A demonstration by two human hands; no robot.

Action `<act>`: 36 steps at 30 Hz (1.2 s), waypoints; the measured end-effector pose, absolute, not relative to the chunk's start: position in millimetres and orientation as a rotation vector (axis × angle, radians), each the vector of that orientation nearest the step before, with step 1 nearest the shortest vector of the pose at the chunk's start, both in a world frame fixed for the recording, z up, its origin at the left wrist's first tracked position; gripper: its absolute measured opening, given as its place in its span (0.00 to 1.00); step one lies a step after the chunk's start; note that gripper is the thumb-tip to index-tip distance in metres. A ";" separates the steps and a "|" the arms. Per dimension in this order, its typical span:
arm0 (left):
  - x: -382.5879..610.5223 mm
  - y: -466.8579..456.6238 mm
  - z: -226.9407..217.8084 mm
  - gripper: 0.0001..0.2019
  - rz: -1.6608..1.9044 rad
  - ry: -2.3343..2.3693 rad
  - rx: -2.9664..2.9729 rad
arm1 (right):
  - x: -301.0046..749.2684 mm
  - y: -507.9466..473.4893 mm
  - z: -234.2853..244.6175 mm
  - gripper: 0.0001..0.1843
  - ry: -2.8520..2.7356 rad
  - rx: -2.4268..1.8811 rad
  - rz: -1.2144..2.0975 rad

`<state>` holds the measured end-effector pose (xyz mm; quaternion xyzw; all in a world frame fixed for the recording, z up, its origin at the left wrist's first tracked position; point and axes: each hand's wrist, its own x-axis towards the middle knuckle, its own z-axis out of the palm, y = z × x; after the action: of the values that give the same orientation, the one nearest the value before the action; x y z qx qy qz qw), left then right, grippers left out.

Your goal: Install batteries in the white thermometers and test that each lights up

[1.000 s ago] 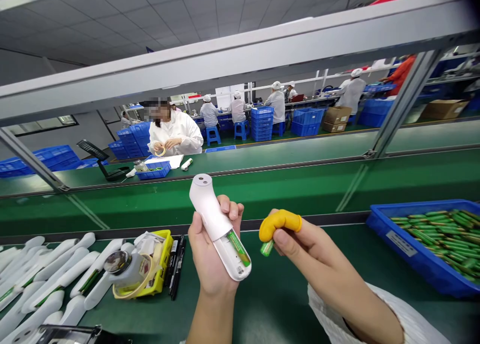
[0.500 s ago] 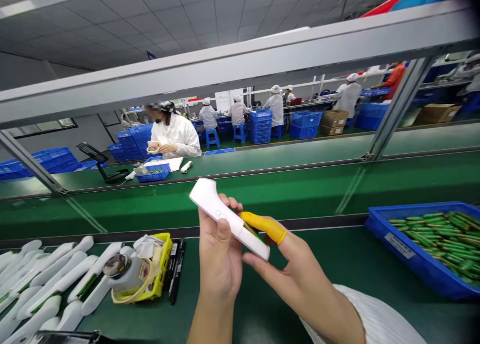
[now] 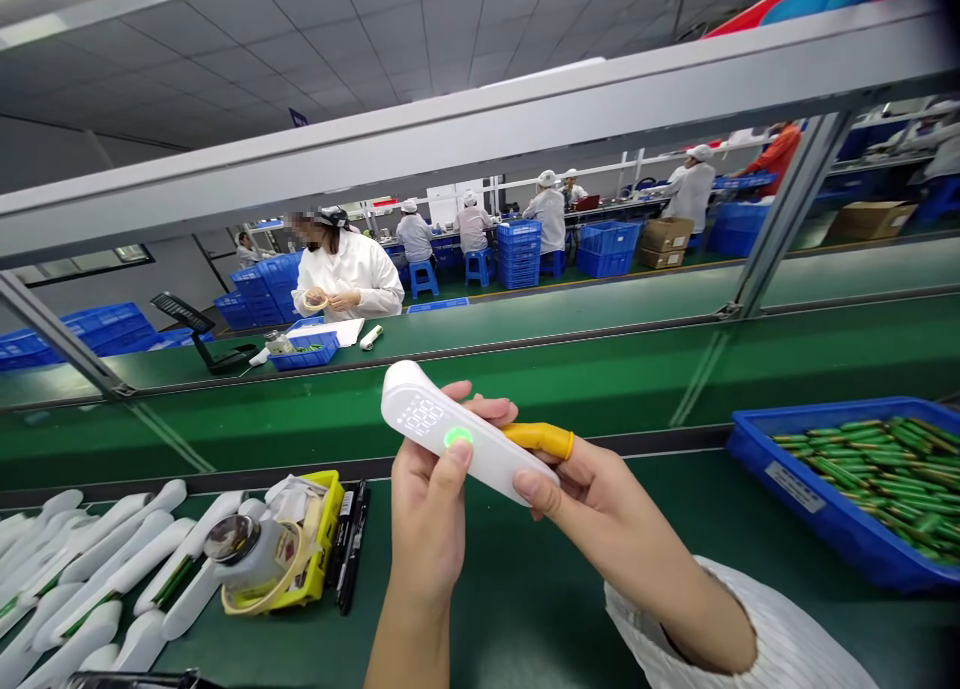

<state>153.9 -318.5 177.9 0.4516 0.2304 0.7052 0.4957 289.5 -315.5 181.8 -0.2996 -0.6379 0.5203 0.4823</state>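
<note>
A white handheld thermometer (image 3: 480, 447) is held between both hands above the green bench. Its display side faces me, with lit digits and a glowing green button. My left hand (image 3: 427, 514) wraps round its middle, thumb pressed on the green button. My right hand (image 3: 600, 514) grips the thermometer's lower end, the index finger in a yellow finger cot (image 3: 538, 437) lying behind the body. The battery compartment is hidden on the far side.
A blue bin (image 3: 810, 489) of green batteries stands at the right. Several white thermometers (image 3: 90, 579) lie at the left beside a yellow tray (image 3: 319, 549) with tape and black pens. Beyond the green conveyor (image 3: 600, 379), a person in white sits working; others work farther back.
My right hand pushed the green battery into the compartment. The thermometer then turned over to show its display, which now glows with the green button lit.
</note>
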 end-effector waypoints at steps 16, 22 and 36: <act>145.0 -297.5 158.0 0.25 1.534 0.248 1.236 | 291.0 -320.7 175.6 0.19 -1.883 -0.805 1.058; 145.5 -296.7 154.6 0.30 1.532 0.329 1.239 | 281.6 -317.5 168.1 0.20 -1.751 -0.713 1.080; 144.8 -295.5 155.5 0.30 1.574 0.332 1.207 | 282.6 -321.5 176.5 0.19 -1.919 -0.846 1.026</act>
<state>144.8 -295.5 155.5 0.5067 0.1394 0.6610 0.5357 282.6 -321.5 176.5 -0.3332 -0.7560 0.4042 0.3926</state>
